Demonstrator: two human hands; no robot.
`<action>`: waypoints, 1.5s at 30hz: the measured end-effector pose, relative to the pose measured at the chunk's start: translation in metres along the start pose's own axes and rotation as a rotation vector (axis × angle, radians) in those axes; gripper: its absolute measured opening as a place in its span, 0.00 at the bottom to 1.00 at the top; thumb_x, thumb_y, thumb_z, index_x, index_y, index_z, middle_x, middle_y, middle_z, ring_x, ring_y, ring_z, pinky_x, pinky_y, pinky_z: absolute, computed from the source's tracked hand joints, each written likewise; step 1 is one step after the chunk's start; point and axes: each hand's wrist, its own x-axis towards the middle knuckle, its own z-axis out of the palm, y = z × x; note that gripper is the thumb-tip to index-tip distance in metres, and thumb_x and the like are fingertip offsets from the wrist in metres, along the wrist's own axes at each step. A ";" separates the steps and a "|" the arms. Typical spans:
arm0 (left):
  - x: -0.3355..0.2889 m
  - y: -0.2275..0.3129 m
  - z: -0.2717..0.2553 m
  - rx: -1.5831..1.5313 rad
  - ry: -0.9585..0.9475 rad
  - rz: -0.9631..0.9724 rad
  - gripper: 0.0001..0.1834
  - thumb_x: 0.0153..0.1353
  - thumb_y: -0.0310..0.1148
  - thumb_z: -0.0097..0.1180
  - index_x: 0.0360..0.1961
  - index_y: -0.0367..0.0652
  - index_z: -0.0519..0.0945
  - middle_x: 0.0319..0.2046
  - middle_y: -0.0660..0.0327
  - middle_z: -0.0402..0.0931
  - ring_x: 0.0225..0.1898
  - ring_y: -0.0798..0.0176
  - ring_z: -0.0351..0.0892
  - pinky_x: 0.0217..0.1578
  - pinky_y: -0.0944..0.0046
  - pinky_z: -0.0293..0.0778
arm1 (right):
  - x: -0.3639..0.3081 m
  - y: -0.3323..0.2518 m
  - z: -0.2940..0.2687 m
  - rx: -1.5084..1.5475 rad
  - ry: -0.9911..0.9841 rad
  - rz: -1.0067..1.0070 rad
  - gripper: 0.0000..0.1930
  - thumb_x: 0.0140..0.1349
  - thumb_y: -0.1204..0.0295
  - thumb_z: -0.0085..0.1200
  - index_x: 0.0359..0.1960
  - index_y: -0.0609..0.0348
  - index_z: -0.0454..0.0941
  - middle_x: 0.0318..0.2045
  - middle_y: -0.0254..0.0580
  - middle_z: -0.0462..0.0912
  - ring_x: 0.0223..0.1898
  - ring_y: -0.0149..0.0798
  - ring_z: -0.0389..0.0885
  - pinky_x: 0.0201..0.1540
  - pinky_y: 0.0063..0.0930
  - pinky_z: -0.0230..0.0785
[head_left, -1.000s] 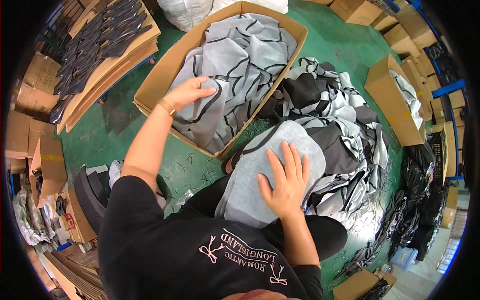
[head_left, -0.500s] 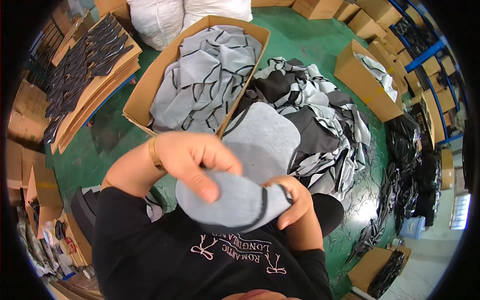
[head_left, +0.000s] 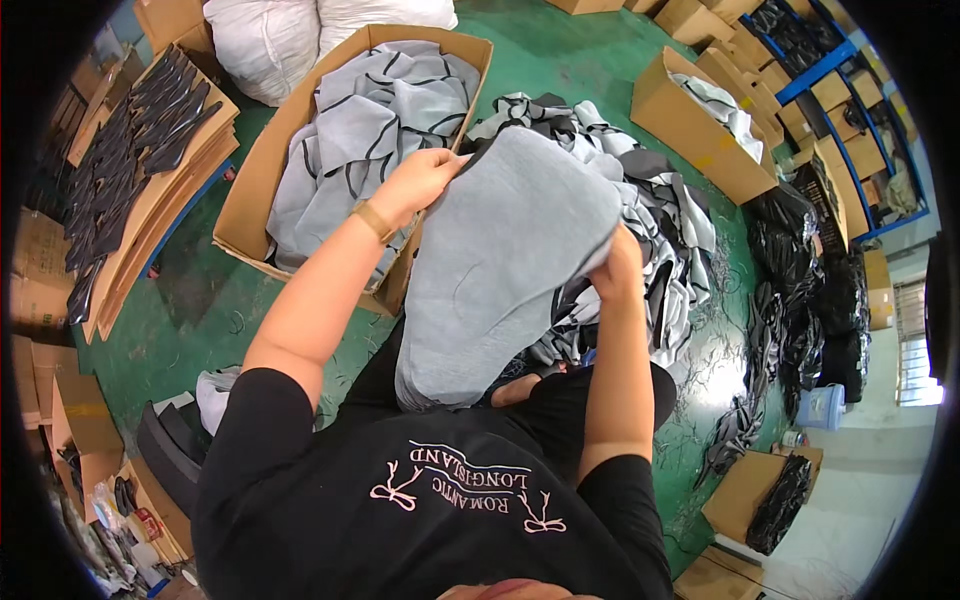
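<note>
A grey, rounded fabric piece [head_left: 500,250] with a wide upper part and a narrower lower end spreads over my lap. Layered edges show at its lower left, so more pieces seem to lie beneath it. My left hand [head_left: 425,182] pinches its upper left edge, close to a strip of dark trim. On the opposite side, my right hand [head_left: 618,265] grips the right edge, its fingertips partly hidden beneath the cloth. Just beyond my left hand stands a large cardboard box [head_left: 238,215] filled with grey fabric pieces [head_left: 355,130] edged in black.
A heap of grey and black fabric [head_left: 670,220] lies on the green floor at the right. Dark, flat pieces [head_left: 130,150] cover stacked cardboard at the left. White sacks [head_left: 265,45] stand at the back; another box [head_left: 690,125] and black plastic bags [head_left: 800,270] are farther right.
The grey piece, curled near my chest before, now lies spread out over my lap. My left hand has moved up and away from me; my right hand has moved up along the right side.
</note>
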 end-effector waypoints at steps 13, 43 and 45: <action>-0.082 -0.025 0.047 0.358 0.322 0.238 0.13 0.67 0.32 0.40 0.51 0.42 0.67 0.33 0.45 0.77 0.35 0.39 0.76 0.34 0.48 0.70 | -0.007 0.091 -0.074 -0.791 0.091 -0.309 0.12 0.65 0.72 0.43 0.46 0.64 0.73 0.39 0.39 0.78 0.41 0.34 0.75 0.45 0.26 0.68; 0.145 -0.168 -0.129 -1.501 0.256 0.033 0.12 0.55 0.28 0.49 0.40 0.37 0.73 0.40 0.55 0.76 0.45 0.51 0.77 0.52 0.47 0.72 | -0.055 0.043 0.094 -1.542 -0.301 -0.749 0.25 0.52 0.53 0.55 0.52 0.47 0.77 0.59 0.45 0.69 0.63 0.46 0.64 0.66 0.49 0.42; 0.114 -0.132 -0.112 -1.505 0.044 0.203 0.17 0.55 0.30 0.47 0.45 0.33 0.72 0.42 0.51 0.78 0.46 0.48 0.78 0.54 0.47 0.72 | -0.053 0.043 0.095 -1.503 -0.291 -0.752 0.26 0.51 0.55 0.57 0.52 0.49 0.76 0.59 0.44 0.69 0.63 0.45 0.64 0.66 0.48 0.43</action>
